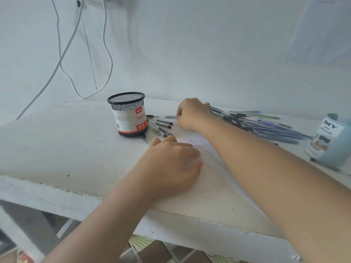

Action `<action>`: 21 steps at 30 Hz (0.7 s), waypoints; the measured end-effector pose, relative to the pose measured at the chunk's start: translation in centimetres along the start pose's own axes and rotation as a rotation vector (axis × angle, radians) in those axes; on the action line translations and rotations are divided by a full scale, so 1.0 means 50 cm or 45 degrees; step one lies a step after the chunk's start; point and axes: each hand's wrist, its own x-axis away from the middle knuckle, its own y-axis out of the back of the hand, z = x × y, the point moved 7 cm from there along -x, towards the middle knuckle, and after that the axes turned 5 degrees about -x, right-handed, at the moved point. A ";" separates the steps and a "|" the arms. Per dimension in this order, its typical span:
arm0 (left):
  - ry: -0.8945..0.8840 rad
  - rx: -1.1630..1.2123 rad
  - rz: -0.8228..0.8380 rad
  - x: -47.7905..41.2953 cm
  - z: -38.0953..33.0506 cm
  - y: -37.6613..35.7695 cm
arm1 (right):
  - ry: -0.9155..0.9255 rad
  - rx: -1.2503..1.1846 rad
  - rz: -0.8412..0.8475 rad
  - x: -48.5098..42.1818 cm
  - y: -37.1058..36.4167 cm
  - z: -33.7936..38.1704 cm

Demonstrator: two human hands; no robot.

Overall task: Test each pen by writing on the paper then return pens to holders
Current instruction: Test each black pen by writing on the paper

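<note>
My right hand (191, 112) reaches to the back of the table with its fingers curled, pinching the end of a black-capped pen (171, 117). My left hand (171, 160) lies flat on the white paper (212, 156), which carries a column of small written marks. A black mesh pen holder (129, 114) with a red and white label stands empty at centre left. Several black pens (161, 127) lie beside it. A pile of blue pens (266, 126) spreads to the right of my right hand. A light blue desk organiser (330, 141) stands at the far right.
White cables (62, 59) hang down the wall at the back left. The white table's chipped front edge (95, 198) runs across the lower part of the view. One dark pen (324, 165) lies in front of the organiser.
</note>
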 end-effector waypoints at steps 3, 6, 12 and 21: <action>0.014 -0.002 -0.001 -0.003 0.002 -0.004 | -0.079 -0.463 -0.188 0.023 0.058 -0.027; 0.030 -0.008 0.001 -0.005 0.000 -0.007 | -0.113 -1.118 -0.462 0.084 0.152 -0.052; 0.125 -0.036 0.122 -0.009 -0.012 -0.004 | -0.089 -2.097 -0.484 0.251 0.278 -0.107; 0.369 -0.185 0.368 0.002 -0.125 -0.024 | -0.188 -2.155 -0.119 0.459 0.305 -0.186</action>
